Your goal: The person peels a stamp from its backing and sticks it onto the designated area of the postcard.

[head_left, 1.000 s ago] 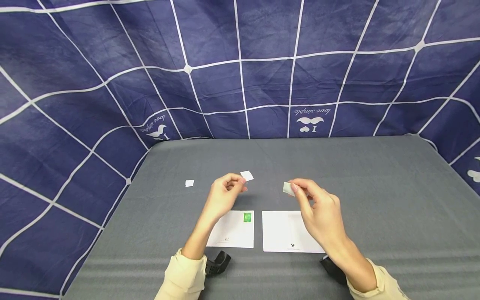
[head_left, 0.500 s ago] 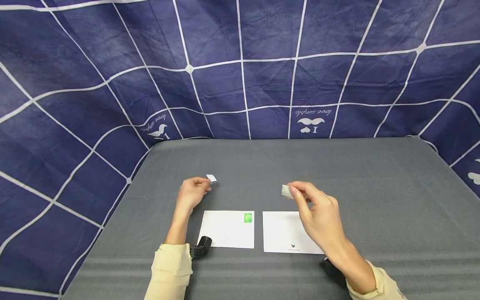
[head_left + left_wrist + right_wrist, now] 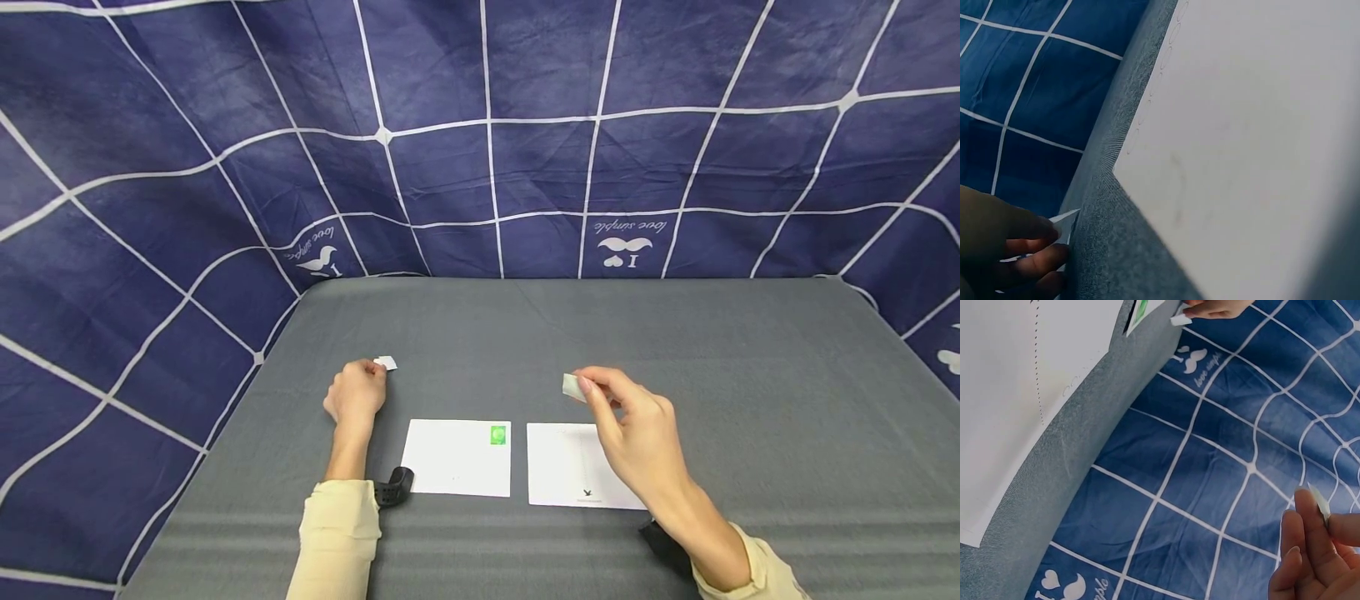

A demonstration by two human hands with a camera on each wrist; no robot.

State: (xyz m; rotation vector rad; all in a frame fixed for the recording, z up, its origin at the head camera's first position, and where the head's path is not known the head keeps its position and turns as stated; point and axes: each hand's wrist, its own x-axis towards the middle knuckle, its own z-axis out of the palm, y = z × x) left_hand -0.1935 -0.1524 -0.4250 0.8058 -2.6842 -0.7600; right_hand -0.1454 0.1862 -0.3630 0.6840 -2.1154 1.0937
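Observation:
My left hand is low over the far left of the table, thumb and fingers pinching a small white paper piece. In the left wrist view that paper sticks out past the fingertips. A second white scrap seen lying there earlier is mostly hidden by this hand and paper. My right hand is raised above the right card, holding a small pale greenish paper square between thumb and fingers. A white card with a green stamp lies on the left. Beside it, another white card bears a small bird print.
Grey cloth covers the table. A blue curtain with white grid lines hangs along the back and left side. Black straps with camera mounts sit on the wrists.
My left hand has moved left and down with its white paper, from above the left card to where the white scrap lay. The right hand keeps its place, still holding the pale square.

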